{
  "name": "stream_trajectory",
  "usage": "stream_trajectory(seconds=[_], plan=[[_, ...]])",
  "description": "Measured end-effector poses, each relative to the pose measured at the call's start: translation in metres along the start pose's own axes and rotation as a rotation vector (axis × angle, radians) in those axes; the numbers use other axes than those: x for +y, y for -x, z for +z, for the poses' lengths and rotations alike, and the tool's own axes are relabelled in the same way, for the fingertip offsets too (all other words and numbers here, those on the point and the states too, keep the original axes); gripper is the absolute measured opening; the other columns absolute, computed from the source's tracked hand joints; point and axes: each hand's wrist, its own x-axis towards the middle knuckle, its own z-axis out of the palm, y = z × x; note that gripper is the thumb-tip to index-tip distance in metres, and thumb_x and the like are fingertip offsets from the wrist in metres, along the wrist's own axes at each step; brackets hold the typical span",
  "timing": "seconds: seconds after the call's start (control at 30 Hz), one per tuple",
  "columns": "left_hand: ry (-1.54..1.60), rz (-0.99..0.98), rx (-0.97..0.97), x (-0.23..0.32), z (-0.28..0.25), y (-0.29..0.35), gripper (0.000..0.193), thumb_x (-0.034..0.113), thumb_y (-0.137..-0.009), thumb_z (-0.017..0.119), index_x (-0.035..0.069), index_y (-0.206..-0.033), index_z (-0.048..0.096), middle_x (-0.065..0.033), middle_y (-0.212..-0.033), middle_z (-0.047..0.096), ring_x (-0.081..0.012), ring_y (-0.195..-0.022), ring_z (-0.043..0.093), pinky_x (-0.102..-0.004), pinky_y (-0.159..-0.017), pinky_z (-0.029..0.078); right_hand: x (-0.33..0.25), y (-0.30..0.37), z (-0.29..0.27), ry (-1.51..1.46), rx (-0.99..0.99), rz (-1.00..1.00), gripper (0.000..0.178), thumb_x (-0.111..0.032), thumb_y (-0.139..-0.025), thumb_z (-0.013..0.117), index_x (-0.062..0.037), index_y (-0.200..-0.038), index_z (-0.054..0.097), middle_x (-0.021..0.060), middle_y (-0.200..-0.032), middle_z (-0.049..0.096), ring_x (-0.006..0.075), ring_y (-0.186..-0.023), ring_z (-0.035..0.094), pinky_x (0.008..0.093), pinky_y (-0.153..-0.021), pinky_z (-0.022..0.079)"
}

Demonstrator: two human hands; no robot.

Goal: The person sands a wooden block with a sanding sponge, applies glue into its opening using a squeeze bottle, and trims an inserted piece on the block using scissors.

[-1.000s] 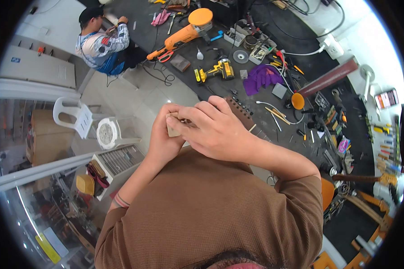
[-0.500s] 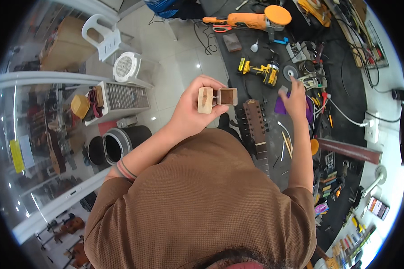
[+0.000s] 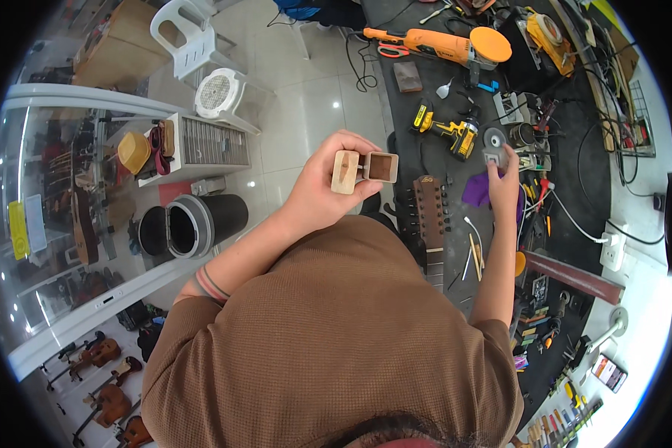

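My left hand (image 3: 328, 175) is closed round a small wooden box (image 3: 381, 167), whose open brown inside faces up. A pale wooden block-like part (image 3: 345, 172) sits beside it in the same grip; whether the two are joined I cannot tell. Over the bench, my right hand (image 3: 505, 183) pinches a small greyish, partly see-through piece (image 3: 493, 154), too small to name. It is right by a grey disc (image 3: 493, 139) with a pale centre. Under and beside that hand lies a purple cloth (image 3: 476, 191). A guitar headstock (image 3: 428, 205) with several tuners lies between my hands.
On the dark bench (image 3: 455, 82) lie a yellow cordless drill (image 3: 451, 134), an orange polisher (image 3: 440, 46), red-handled scissors (image 3: 393, 50) and several thin tools. Left of me stand a white chair (image 3: 187, 37), a stool (image 3: 220, 93) and a lidded bin (image 3: 194, 226).
My right hand has moved slightly right and down, carrying the small greyish piece close to the grey disc. My left hand keeps its grip on the box. The whole view has shifted a little.
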Motion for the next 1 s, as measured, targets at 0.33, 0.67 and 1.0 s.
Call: stream_trajectory(seconds=[0.33,0.67,1.0], plan=[[0.052,0.028,-0.132,-0.001,-0.037,0.011,0.046,0.002,-0.097,0.092,0.006,-0.132,0.062,-0.0054,-0.127,0.066,-0.0153,-0.113,0.07,-0.0333,-0.096,0.059,-0.293,0.109,0.036,-0.518,-0.275,-0.285,0.072,0.002,-0.105,0.071,-0.0028,-0.172,0.048,0.0155,-0.158,0.062,0.0245,-0.141,0.062,0.0396,-0.122,0.047],[0.028,0.056,-0.223,-0.004,-0.112,0.055,0.04,0.006,-0.095,0.093,0.008,-0.122,0.063,-0.0038,-0.102,0.065,-0.0162,-0.092,0.066,-0.0351,-0.082,0.055,-0.374,0.177,0.097,-0.094,-0.192,-0.483,0.068,0.003,-0.099,0.073,-0.0085,-0.164,0.06,0.0183,-0.142,0.067,0.0386,-0.125,0.068,0.0455,-0.109,0.056],[0.041,0.068,-0.466,-0.032,-0.141,0.082,0.046,0.005,-0.096,0.092,0.009,-0.131,0.064,-0.0015,-0.112,0.065,-0.013,-0.105,0.064,-0.0321,-0.092,0.054,-0.379,0.269,0.147,0.045,-0.012,-0.246,0.073,-0.004,-0.096,0.079,-0.006,-0.165,0.054,0.0216,-0.149,0.066,0.0443,-0.135,0.068,0.0456,-0.113,0.057]])
